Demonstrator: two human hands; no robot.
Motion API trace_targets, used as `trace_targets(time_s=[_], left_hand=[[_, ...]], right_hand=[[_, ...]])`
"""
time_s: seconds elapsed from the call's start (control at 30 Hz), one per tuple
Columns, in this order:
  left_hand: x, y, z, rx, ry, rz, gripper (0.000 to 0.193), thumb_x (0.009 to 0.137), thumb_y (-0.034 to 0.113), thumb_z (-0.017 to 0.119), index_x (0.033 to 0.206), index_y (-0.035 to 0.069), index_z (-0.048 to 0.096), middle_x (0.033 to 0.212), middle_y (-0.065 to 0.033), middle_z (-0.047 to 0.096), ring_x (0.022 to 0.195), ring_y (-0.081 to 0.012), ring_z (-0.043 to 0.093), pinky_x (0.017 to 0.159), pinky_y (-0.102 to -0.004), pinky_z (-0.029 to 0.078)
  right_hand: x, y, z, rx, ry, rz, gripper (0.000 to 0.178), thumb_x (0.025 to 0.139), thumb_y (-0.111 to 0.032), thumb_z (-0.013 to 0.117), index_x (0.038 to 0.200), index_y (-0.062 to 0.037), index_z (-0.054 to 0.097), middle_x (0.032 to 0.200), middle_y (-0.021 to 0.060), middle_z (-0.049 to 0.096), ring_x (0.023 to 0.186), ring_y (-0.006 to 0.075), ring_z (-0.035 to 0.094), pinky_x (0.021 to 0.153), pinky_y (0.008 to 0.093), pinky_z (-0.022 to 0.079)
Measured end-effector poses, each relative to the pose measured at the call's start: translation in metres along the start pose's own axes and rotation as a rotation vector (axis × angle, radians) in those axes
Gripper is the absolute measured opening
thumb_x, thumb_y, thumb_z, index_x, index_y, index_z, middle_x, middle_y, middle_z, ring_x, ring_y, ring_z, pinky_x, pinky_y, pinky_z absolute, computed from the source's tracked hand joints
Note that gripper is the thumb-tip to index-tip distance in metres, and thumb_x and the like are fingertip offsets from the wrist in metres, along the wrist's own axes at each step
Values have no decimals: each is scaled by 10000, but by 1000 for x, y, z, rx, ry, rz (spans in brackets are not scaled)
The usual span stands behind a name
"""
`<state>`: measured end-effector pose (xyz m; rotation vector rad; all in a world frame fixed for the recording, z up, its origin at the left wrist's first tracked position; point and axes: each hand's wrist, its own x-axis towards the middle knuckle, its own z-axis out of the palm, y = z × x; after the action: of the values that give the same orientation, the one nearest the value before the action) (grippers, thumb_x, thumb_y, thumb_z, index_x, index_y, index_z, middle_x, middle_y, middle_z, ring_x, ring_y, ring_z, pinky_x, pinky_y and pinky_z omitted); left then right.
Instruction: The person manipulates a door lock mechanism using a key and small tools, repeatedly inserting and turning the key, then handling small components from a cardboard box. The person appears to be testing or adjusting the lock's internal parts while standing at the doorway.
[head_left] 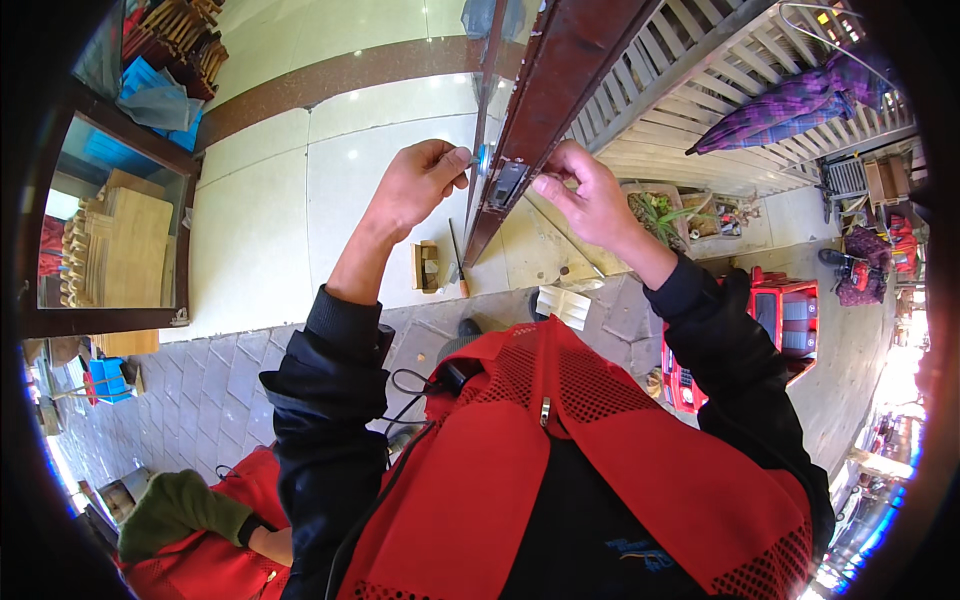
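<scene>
A dark brown door [555,85] stands edge-on in front of me, with a metal lock plate [507,186] set in its edge. On the door's left face sits a round lock fitting [485,162] with a blue rim. My left hand [422,187] is closed, its thumb and forefinger pinching a small metal piece at that fitting; the fingers cover most of it. Across the door edge, my right hand [592,200] is at the right face, thumb and fingers curled together. Whatever it grips there is hidden by the hand and door.
Below the door lie a small open cardboard box [425,267], a screwdriver [460,262] and a sheet of folded paper [563,306]. A glass door panel [115,215] stands left. Right are a planter [660,215] and red vehicle [780,320]. Another person's green sleeve [185,515] shows lower left.
</scene>
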<state>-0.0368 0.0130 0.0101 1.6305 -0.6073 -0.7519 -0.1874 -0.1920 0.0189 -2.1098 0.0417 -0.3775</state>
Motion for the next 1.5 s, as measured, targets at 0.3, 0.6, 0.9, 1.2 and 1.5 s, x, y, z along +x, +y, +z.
trace_targets(time_s=[0.3, 0.6, 0.9, 1.2, 1.5], left_hand=[[1, 1, -1, 183, 28, 106, 351, 997, 310, 562, 1009, -32, 640, 793, -74, 639, 733, -142, 562, 689, -301, 478], [7, 1, 4, 484, 116, 331, 334, 1010, 283, 512, 905, -8, 637, 692, -125, 618, 604, -248, 598, 596, -356, 478], [38, 12, -6, -371, -137, -594, 255, 974, 229, 548, 830, 33, 623, 666, -29, 573, 502, -90, 463, 404, -232, 338], [0, 3, 13, 490, 244, 448, 198, 979, 167, 584, 977, -7, 679, 755, -85, 651, 646, -140, 597, 644, -297, 504], [18, 22, 0, 192, -32, -3, 247, 977, 181, 549, 952, -34, 669, 739, -53, 650, 631, -108, 553, 614, -273, 462]], right_hand=[[3, 1, -1, -14, -10, -1, 278, 922, -165, 685, 1094, 16, 566, 917, 109, 646, 832, 184, 630, 777, 324, 515], [1, 3, -3, -12, -40, 25, 214, 938, -133, 675, 1066, -5, 561, 932, 63, 634, 879, 134, 606, 806, 300, 503], [3, 6, 1, 43, 17, 14, 285, 906, -181, 706, 1063, 11, 567, 918, 126, 662, 818, 205, 649, 757, 331, 525], [1, 0, -3, 36, -4, 28, 259, 919, -164, 691, 1069, 2, 563, 923, 94, 639, 838, 174, 619, 772, 317, 507], [2, 0, -3, 49, -11, 51, 228, 925, -140, 684, 1066, -9, 561, 911, 61, 628, 865, 138, 601, 788, 303, 492]])
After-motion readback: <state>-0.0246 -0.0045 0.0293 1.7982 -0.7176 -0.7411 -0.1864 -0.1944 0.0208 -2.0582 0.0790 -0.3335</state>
